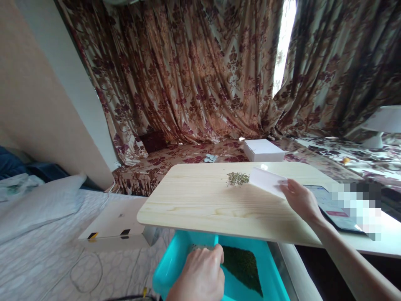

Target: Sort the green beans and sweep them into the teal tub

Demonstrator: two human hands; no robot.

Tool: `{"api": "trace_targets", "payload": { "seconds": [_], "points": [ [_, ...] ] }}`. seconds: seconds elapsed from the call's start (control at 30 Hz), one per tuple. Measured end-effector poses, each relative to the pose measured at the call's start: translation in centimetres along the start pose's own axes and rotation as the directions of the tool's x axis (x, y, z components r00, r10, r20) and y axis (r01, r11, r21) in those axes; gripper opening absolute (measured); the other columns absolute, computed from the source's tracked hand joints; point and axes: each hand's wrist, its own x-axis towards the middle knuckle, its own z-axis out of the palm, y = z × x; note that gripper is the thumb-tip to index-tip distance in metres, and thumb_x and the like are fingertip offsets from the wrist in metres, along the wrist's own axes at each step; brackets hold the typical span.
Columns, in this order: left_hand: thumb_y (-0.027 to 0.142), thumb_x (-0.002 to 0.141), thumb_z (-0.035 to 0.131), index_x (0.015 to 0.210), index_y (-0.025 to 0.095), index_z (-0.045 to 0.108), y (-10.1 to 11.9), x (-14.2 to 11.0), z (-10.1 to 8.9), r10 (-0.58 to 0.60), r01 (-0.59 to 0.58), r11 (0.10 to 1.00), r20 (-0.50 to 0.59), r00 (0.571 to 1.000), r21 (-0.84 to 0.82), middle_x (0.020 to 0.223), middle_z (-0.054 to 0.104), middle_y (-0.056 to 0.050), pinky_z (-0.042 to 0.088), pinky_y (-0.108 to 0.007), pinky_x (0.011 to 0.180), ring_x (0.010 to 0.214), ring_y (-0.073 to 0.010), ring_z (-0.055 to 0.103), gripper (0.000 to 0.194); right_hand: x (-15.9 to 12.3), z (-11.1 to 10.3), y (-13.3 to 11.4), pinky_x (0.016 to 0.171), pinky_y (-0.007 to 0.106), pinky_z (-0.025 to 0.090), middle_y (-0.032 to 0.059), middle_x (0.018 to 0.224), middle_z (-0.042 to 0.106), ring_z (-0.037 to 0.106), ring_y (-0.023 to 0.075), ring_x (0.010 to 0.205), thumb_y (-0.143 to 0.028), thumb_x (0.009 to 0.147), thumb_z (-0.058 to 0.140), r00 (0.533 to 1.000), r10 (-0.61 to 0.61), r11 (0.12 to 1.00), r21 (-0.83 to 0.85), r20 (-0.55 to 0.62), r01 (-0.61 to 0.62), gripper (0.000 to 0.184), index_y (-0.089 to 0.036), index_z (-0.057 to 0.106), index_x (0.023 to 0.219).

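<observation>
My right hand [302, 200] is closed on the edge of a flat white card [267, 180], tilted over the wooden tabletop. The card's far end stands right beside a loose heap of small green and pale grains [238, 178]. Low in front, my left hand [202, 274] is closed at the divider [216, 239] of a turquoise bin [166, 267], just below the table's near edge. Its fingertips are partly hidden. Dark green grains [242, 267] fill part of the bin's right compartment; a few pale bits [196, 247] show in the left one.
A tablet [335, 209] lies on the right of the light wooden table [188, 205]. Behind the table sits a white box [263, 150]. A larger pale box [117, 219] rests on the bed [50, 251] at left, near a cable. A lamp [385, 119] stands far right.
</observation>
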Motion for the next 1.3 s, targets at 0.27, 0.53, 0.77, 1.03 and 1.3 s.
{"api": "trace_targets", "payload": {
  "seconds": [0.27, 0.53, 0.77, 1.03, 1.3],
  "points": [
    [0.012, 0.089, 0.038, 0.115, 0.022, 0.064, 0.2, 0.1, 0.1, 0.004, -0.004, 1.000, -0.001, 1.000, 0.012, 0.109, 0.071, -0.009, 0.045, -0.038, 0.093, 0.106, -0.0277, 0.063, 0.038, -1.3, 0.3, -2.3, 0.059, 0.031, 0.051, 0.0043, 0.082, 0.081, 0.077, 0.0263, 0.076, -0.036, 0.085, 0.052, 0.999, -0.024, 0.999, -0.047, 0.028, 0.026, 0.020, -0.028, 0.069, 0.091],
    [0.010, 0.091, 0.035, 0.120, 0.016, 0.063, 1.9, 0.1, -1.0, 0.037, -0.041, 0.998, 0.092, 0.995, 0.039, 0.112, 0.069, -0.014, 0.045, -0.043, 0.098, 0.111, -0.0300, 0.062, 0.040, -2.2, 1.8, -4.2, 0.061, 0.033, 0.054, 0.0061, 0.085, 0.082, 0.078, 0.0276, 0.075, -0.040, 0.086, 0.048, 0.995, -0.063, 0.998, -0.009, 0.081, 0.064, 0.023, -0.027, 0.067, 0.091],
    [0.009, 0.086, 0.040, 0.119, 0.013, 0.063, 4.3, 0.6, -1.8, 0.100, -0.110, 0.992, 0.163, 0.981, 0.057, 0.108, 0.070, -0.019, 0.048, -0.043, 0.090, 0.104, -0.0325, 0.064, 0.041, -3.3, 2.4, -5.7, 0.057, 0.032, 0.053, 0.0044, 0.079, 0.081, 0.078, 0.0271, 0.071, -0.039, 0.087, 0.048, 0.990, -0.102, 0.994, 0.045, 0.095, 0.098, 0.022, -0.029, 0.067, 0.092],
    [0.014, 0.080, 0.048, 0.116, 0.009, 0.065, 6.9, 1.4, -1.4, 0.177, -0.194, 0.978, 0.198, 0.964, 0.072, 0.101, 0.072, -0.021, 0.051, -0.044, 0.082, 0.097, -0.0361, 0.066, 0.040, -4.1, 2.0, -7.0, 0.056, 0.031, 0.053, 0.0032, 0.074, 0.079, 0.075, 0.0247, 0.066, -0.040, 0.088, 0.048, 0.987, -0.119, 0.991, 0.082, 0.106, 0.110, 0.020, -0.029, 0.065, 0.087],
    [0.016, 0.076, 0.053, 0.114, 0.009, 0.065, 8.3, 1.2, -1.6, 0.229, -0.250, 0.966, 0.238, 0.944, 0.063, 0.095, 0.071, -0.019, 0.049, -0.042, 0.078, 0.090, -0.0339, 0.066, 0.040, -3.1, -0.4, -6.7, 0.058, 0.031, 0.053, 0.0040, 0.077, 0.079, 0.074, 0.0242, 0.068, -0.038, 0.087, 0.052, 0.986, -0.106, 0.989, 0.117, 0.125, 0.092, 0.016, -0.028, 0.065, 0.084]
  ]
}}
